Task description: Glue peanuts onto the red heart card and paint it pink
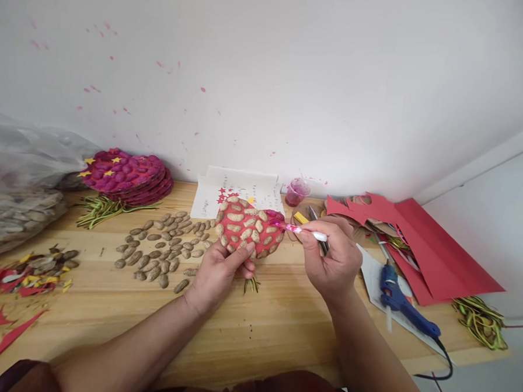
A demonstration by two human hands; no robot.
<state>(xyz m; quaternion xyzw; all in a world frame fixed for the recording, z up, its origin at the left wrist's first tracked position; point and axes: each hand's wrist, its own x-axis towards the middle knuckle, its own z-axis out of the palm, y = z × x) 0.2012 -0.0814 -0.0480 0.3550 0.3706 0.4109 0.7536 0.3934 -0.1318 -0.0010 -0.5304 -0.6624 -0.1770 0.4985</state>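
Observation:
My left hand (222, 273) grips the lower edge of a red card shape (237, 233) covered with peanuts, holding it up off the table. Stringy green fringe (251, 285) hangs below it. My right hand (335, 255) pinches a white-handled paintbrush (310, 233), whose magenta tip touches the card's upper right. Peanuts at that corner are painted magenta; the others are bare tan. Behind the card lies a white sheet (206, 196) with small red stars (226, 195) on it. A clear plastic cup (297, 192) with magenta paint stands beyond the brush.
Loose peanuts (162, 246) spread left of the card. A stack of magenta peanut pieces (126, 177) stands behind them, near a plastic bag (19, 207). Paper scraps (33, 275) lie far left. Red card sheets (438, 246), a blue glue gun (407, 309) and green strands (480, 321) are at right.

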